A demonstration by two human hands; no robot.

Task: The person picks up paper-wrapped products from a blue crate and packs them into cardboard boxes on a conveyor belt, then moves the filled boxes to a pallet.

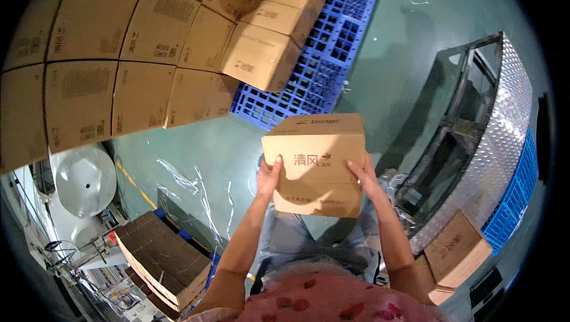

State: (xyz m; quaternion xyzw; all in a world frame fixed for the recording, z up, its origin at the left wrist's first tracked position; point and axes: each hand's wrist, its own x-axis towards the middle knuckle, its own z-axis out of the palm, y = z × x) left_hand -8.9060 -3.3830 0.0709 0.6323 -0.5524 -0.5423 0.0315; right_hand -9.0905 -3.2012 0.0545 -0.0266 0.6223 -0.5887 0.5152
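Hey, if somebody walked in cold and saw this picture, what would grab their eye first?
First, the cardboard box at the centre, held between the left hand and the right hand above the green floor. Next, the wall of stacked cartons at upper left, standing on a blue plastic pallet.

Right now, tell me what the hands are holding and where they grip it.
Both hands hold one closed cardboard box in the air. The left hand presses its left side and the right hand its right side, fingers on the near face.
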